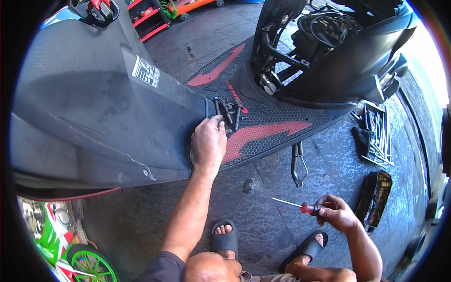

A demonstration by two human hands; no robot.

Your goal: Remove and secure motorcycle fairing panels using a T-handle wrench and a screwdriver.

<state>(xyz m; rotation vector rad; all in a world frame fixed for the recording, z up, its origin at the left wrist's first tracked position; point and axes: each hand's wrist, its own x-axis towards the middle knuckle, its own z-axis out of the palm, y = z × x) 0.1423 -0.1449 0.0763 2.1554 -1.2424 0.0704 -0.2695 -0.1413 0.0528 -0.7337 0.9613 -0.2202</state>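
My left hand (208,141) grips the lower edge of a large dark grey scooter body panel (94,108), with the fingers curled over it. Just past the fingertips, several dark bolts and small tools (229,112) lie on the footboard. The footboard mat (268,131) is black with red arrow shapes. My right hand (336,214) is low at the right, closed around a red-handled screwdriver (303,207). The thin shaft points left over the floor, apart from the scooter.
Pliers (297,165) lie on the stone floor (263,221) beside the mat. A row of wrenches (379,136) and a black pouch (376,197) are at the right. My sandalled feet (224,237) are below. A green wheel (89,263) stands lower left, and a red rack (150,19) up top.
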